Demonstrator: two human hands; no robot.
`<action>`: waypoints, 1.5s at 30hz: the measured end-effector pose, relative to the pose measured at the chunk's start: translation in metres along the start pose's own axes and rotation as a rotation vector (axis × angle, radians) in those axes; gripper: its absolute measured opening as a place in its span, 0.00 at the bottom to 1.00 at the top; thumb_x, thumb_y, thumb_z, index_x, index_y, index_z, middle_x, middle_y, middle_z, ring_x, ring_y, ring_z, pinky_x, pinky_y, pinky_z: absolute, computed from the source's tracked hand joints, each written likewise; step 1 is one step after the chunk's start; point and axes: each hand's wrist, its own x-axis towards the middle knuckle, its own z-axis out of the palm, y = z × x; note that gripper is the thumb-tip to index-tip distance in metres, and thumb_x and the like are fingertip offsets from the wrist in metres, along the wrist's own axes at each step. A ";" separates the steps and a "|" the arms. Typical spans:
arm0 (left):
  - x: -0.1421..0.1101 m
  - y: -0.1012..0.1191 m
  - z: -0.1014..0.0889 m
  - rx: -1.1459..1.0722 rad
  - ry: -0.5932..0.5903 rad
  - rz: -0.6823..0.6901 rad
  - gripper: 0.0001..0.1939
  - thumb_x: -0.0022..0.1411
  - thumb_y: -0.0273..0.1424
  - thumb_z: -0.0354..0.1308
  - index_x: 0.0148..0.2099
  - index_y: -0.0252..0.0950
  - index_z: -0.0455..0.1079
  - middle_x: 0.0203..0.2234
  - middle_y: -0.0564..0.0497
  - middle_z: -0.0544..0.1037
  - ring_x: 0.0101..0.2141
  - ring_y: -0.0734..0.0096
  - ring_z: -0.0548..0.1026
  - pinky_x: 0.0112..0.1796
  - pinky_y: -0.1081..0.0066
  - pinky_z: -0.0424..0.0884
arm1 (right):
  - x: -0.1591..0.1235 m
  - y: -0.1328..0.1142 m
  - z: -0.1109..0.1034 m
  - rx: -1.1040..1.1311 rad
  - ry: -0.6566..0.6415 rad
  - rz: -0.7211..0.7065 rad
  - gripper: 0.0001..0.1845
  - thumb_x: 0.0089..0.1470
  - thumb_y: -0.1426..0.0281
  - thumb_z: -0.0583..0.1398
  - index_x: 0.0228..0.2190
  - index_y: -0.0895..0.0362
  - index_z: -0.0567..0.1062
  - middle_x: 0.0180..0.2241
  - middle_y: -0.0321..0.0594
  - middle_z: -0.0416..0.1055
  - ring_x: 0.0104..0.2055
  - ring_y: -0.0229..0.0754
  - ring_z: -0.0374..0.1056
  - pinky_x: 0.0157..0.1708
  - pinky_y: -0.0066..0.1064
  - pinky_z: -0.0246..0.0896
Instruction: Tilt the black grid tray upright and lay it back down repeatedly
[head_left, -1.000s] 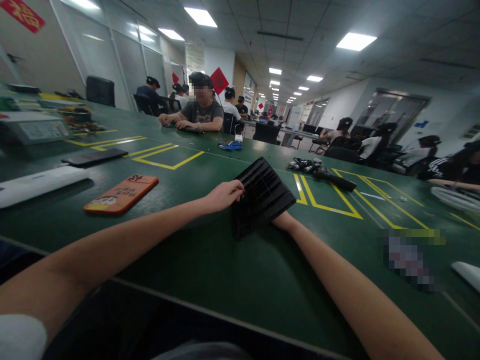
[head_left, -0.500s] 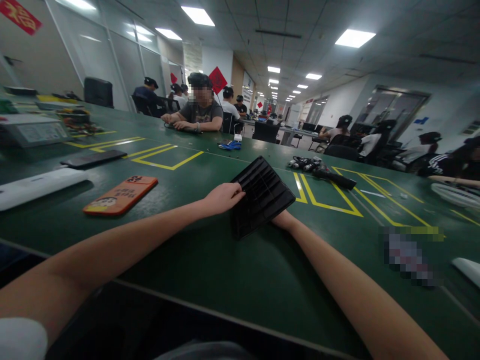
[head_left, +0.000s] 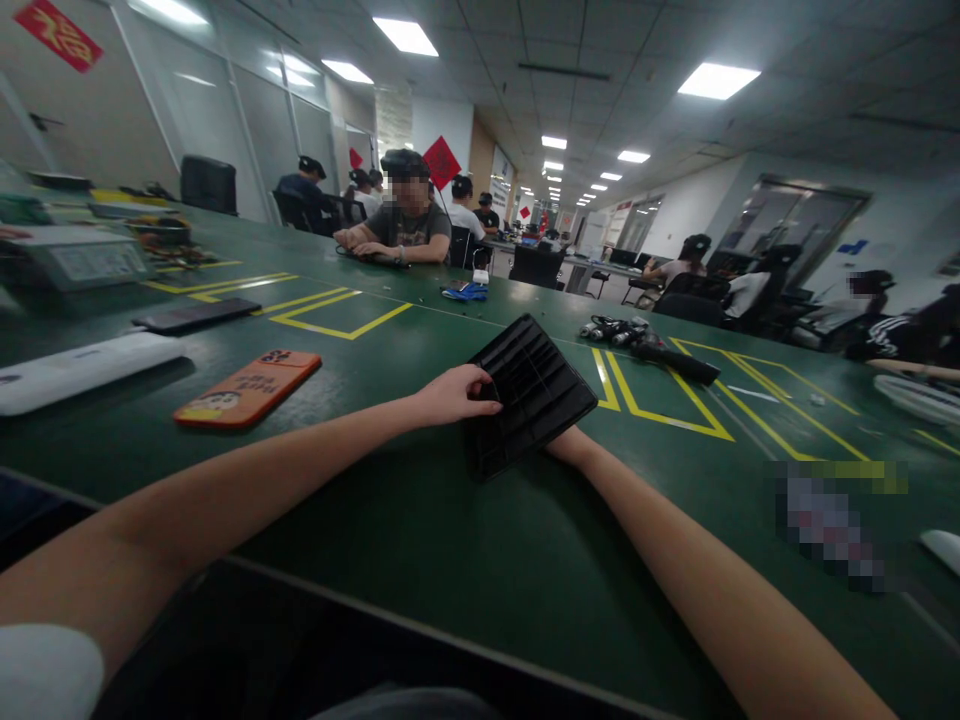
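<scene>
A black plastic tray, split by ribs into narrow compartments, is held tilted above the table with its divided side towards me. My right hand supports it from behind at the lower right; the tray hides those fingers. Over the tray's left part is my left hand, its thumb stretched out and apart from the curled forefinger. Nothing shows between thumb and forefinger. Whatever lies inside the dark compartments is too dim to make out.
An orange phone case, a dark phone and a long white object lie to the left. Black cables are beyond the tray at right. Yellow tape marks the green table. A person sits opposite.
The thumb and forefinger of my left hand were pinched together at the tray's left edge; now they are apart. The tray and my right hand stay nearly where they were.
</scene>
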 end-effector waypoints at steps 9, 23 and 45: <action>0.023 -0.045 -0.042 0.530 0.353 -0.384 0.23 0.54 0.48 0.52 0.38 0.33 0.70 0.36 0.42 0.74 0.38 0.58 0.73 0.35 0.67 0.67 | -0.002 0.028 -0.056 -0.601 0.147 0.473 0.35 0.55 0.70 0.54 0.62 0.54 0.51 0.49 0.48 0.68 0.52 0.51 0.60 0.52 0.45 0.52; 0.038 -0.102 -0.090 0.633 0.454 -0.544 0.13 0.59 0.25 0.48 0.39 0.23 0.70 0.40 0.32 0.73 0.47 0.48 0.69 0.44 0.57 0.66 | -0.035 0.031 -0.095 -1.085 0.188 0.887 0.28 0.59 0.65 0.48 0.58 0.62 0.60 0.61 0.54 0.54 0.63 0.65 0.43 0.56 0.58 0.40; -0.024 0.029 0.033 0.382 -0.296 0.330 0.26 0.65 0.43 0.44 0.60 0.37 0.61 0.60 0.43 0.62 0.59 0.59 0.59 0.55 0.60 0.56 | -0.040 0.026 -0.094 -1.109 0.229 0.764 0.28 0.60 0.61 0.45 0.59 0.59 0.59 0.63 0.50 0.50 0.65 0.60 0.38 0.58 0.60 0.34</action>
